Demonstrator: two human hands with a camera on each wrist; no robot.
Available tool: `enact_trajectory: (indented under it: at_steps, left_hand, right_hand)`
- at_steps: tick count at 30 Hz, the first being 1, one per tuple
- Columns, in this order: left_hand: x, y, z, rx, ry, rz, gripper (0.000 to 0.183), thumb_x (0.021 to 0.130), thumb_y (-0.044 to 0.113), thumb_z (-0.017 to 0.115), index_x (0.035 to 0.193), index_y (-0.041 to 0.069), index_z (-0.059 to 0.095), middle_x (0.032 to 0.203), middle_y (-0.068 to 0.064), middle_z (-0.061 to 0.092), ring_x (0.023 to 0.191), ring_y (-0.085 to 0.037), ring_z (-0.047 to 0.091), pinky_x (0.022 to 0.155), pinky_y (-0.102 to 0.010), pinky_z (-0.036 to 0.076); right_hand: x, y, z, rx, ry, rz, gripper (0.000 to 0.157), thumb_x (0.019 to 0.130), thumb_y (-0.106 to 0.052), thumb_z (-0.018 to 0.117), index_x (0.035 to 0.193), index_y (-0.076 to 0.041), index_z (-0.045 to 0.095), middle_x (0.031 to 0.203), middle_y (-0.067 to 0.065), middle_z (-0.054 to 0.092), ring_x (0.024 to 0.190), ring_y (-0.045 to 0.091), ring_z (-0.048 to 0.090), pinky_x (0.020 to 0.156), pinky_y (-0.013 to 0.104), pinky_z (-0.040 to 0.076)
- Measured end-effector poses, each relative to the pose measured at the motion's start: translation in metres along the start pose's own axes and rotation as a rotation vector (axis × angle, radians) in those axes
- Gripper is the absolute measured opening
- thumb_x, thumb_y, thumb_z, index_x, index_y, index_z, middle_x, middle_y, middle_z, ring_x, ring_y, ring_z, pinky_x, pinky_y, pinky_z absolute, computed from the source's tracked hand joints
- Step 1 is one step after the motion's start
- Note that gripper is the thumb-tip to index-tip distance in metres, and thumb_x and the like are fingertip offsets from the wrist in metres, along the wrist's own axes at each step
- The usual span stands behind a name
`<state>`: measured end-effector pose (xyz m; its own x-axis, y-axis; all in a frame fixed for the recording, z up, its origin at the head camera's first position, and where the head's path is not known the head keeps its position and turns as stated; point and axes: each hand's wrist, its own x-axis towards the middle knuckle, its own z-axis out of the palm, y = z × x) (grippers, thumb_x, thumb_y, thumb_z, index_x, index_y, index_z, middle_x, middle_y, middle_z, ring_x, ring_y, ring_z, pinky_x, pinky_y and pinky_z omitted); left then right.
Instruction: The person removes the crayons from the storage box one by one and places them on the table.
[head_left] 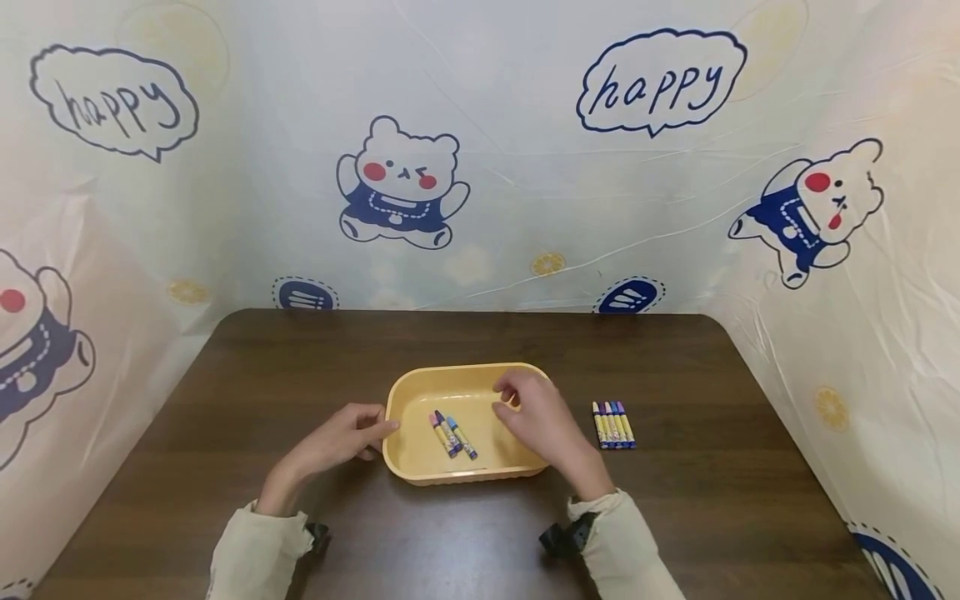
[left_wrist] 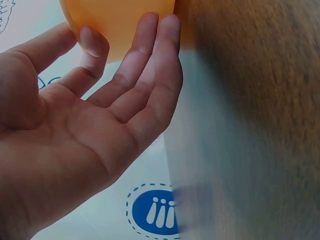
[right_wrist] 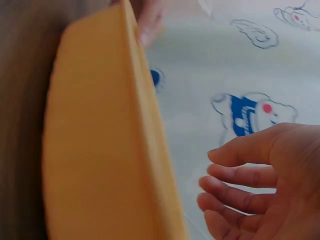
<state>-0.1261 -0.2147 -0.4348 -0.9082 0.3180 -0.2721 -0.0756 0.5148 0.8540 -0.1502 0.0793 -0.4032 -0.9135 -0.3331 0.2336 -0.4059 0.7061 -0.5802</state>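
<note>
A yellow plastic tray sits on the table. At its left end my left hand pinches the rim, thumb on top and fingers against the outer wall; the left wrist view shows this hand from the palm side. Three crayons lie on the tray floor: a pink crayon, a dark purple crayon and a blue crayon. Over the tray's right part hovers my right hand, fingers loosely bent. Nothing is between its fingertips in the right wrist view, where the tray wall stands beside it.
Right of the tray, a row of several crayons lies side by side on the brown wooden table. A pale printed sheet with bears stands behind the table and along both sides.
</note>
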Motion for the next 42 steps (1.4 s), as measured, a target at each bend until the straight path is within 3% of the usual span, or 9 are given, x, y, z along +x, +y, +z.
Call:
enact_trajectory:
  at_steps: [5, 11, 19, 24, 31, 42]
  left_hand:
    - [0.003, 0.000, 0.002, 0.001, -0.018, 0.010, 0.033, 0.088, 0.033, 0.056, 0.085, 0.001, 0.054, 0.084, -0.011, 0.057, 0.079, -0.026, 0.055, 0.069, -0.038, 0.050]
    - [0.004, -0.003, 0.001, -0.001, -0.016, 0.002, 0.034, 0.088, 0.033, 0.055, 0.085, -0.001, 0.053, 0.086, -0.016, 0.058, 0.079, -0.027, 0.057, 0.069, -0.037, 0.051]
    - [0.002, -0.003, 0.000, 0.008, -0.013, -0.004, 0.034, 0.088, 0.034, 0.054, 0.086, 0.000, 0.054, 0.087, -0.016, 0.058, 0.079, -0.026, 0.057, 0.069, -0.036, 0.051]
    - [0.002, -0.001, 0.000, 0.004, -0.014, 0.011, 0.033, 0.088, 0.032, 0.055, 0.085, -0.001, 0.054, 0.085, -0.015, 0.058, 0.078, -0.027, 0.056, 0.068, -0.038, 0.051]
    - [0.003, -0.002, 0.001, 0.009, -0.015, 0.013, 0.032, 0.089, 0.032, 0.053, 0.086, 0.000, 0.055, 0.081, -0.010, 0.058, 0.079, -0.029, 0.056, 0.069, -0.038, 0.050]
    - [0.002, 0.001, 0.002, 0.000, -0.019, -0.004, 0.033, 0.089, 0.032, 0.053, 0.088, -0.001, 0.054, 0.083, -0.013, 0.058, 0.080, -0.029, 0.055, 0.071, -0.040, 0.050]
  right_hand:
    - [0.000, -0.001, 0.028, -0.006, -0.113, 0.031, 0.016, 0.077, -0.017, 0.066, 0.091, -0.009, 0.064, 0.078, -0.003, 0.059, 0.070, 0.010, 0.053, 0.061, 0.022, 0.043]
    - [-0.003, 0.002, 0.047, -0.021, -0.153, 0.029, 0.012, 0.074, -0.016, 0.064, 0.086, -0.011, 0.064, 0.072, -0.007, 0.055, 0.064, 0.008, 0.049, 0.057, 0.021, 0.040]
    - [-0.005, 0.003, 0.054, -0.051, -0.243, 0.056, 0.022, 0.073, -0.027, 0.070, 0.084, -0.011, 0.061, 0.066, -0.005, 0.049, 0.057, 0.008, 0.044, 0.051, 0.022, 0.036]
    - [-0.007, 0.003, 0.054, -0.053, -0.278, 0.087, 0.022, 0.072, -0.026, 0.071, 0.086, -0.011, 0.061, 0.065, -0.005, 0.049, 0.055, 0.009, 0.044, 0.049, 0.023, 0.035]
    - [-0.007, 0.006, 0.053, -0.070, -0.260, 0.116, 0.014, 0.068, -0.013, 0.062, 0.082, -0.013, 0.062, 0.065, -0.007, 0.050, 0.057, 0.009, 0.047, 0.050, 0.023, 0.037]
    - [-0.007, 0.005, 0.053, -0.113, -0.230, 0.156, 0.009, 0.068, -0.011, 0.060, 0.076, -0.015, 0.060, 0.064, -0.005, 0.050, 0.056, 0.012, 0.046, 0.049, 0.025, 0.037]
